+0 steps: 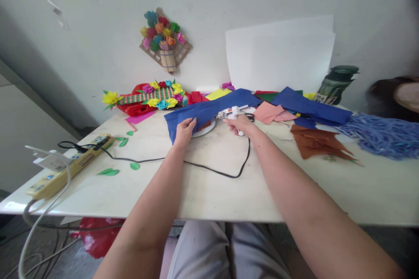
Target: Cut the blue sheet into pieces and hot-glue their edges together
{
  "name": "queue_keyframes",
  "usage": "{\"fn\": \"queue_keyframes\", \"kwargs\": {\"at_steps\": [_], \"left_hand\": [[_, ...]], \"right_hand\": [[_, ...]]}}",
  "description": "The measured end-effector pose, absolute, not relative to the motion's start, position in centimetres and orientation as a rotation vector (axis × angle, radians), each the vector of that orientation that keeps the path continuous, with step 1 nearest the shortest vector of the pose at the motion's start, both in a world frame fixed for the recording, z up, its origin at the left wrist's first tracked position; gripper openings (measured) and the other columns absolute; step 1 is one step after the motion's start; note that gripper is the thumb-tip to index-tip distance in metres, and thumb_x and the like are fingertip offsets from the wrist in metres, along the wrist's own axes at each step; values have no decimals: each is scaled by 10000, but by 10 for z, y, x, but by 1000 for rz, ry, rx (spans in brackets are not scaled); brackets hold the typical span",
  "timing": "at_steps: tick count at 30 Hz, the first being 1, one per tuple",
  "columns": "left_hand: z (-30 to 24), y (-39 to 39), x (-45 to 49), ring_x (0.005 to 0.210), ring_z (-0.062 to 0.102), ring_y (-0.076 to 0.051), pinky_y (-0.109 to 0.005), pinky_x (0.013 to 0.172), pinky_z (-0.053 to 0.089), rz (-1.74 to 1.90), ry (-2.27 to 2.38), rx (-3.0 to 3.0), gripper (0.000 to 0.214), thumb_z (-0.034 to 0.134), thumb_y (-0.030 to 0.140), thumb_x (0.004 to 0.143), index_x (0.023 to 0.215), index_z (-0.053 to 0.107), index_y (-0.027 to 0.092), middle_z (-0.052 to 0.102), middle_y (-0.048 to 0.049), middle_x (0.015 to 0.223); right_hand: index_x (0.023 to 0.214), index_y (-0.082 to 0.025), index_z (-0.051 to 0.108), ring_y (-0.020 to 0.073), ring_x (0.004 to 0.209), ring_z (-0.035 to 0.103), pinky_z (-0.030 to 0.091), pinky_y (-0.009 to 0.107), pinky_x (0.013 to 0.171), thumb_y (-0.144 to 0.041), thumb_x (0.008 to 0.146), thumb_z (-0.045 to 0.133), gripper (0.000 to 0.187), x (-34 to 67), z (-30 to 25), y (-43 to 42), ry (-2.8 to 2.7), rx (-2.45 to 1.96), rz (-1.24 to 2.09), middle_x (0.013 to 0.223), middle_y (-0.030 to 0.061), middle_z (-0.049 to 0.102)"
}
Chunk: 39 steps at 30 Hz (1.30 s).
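Note:
A long strip of blue crepe paper lies across a round white plate. My left hand pinches the near edge of this paper between thumb and fingers. Just right of the plate, my right hand is wrapped round a white hot glue gun. Its nozzle points left toward the plate and has something silvery around it. From the gun a black cord loops over the table to the left. A brown piece shows partly on the plate, under the blue paper.
A yellow power strip with plugs sits at the left, near green paper leaves. Flower-covered bamboo work leans at the back. Pink paper, brown paper, blue yarn and a green bottle are on the right.

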<state>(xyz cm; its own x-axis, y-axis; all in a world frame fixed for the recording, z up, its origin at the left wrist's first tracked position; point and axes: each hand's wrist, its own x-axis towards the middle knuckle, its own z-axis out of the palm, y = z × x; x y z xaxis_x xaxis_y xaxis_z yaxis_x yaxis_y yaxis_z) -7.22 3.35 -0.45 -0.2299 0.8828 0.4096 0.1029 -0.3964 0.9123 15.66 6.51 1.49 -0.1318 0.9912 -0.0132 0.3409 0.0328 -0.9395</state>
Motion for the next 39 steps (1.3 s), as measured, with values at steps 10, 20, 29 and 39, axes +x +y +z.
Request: {"fn": "queue_keyframes", "kwargs": {"at_steps": [10,20,29,39], "left_hand": [[-4,32,-71,529,358,-66,-197,518,288,1686,1212,1408,286,639,428,657,673,609,143,445,53,542],[-2,30,-70,538,370,-67,-198,533,295,1692,1208,1362,285,656,424,633,654,592,147,451,55,542],[-3,30,-71,517,345,-67,-202,502,275,1675,1208,1388,282,644,427,647,653,594,150,434,53,528],[-2,30,-70,524,365,-64,-197,520,296,1693,1210,1354,267,658,409,635,655,610,146,459,58,534]], "right_hand": [[723,-124,544,74,326,472,343,181,287,-472,650,710,391,171,29,47,-1615,-1277,1326,563,46,616],[575,-134,498,53,286,415,337,192,314,-490,674,679,411,171,40,35,-1742,-1319,1353,495,40,594],[578,-156,464,62,282,419,330,192,306,-449,671,698,386,169,38,36,-1737,-1378,1359,438,-17,526],[600,-164,452,73,283,429,356,198,306,-426,680,698,368,171,31,42,-1686,-1382,1324,419,-38,500]]}}
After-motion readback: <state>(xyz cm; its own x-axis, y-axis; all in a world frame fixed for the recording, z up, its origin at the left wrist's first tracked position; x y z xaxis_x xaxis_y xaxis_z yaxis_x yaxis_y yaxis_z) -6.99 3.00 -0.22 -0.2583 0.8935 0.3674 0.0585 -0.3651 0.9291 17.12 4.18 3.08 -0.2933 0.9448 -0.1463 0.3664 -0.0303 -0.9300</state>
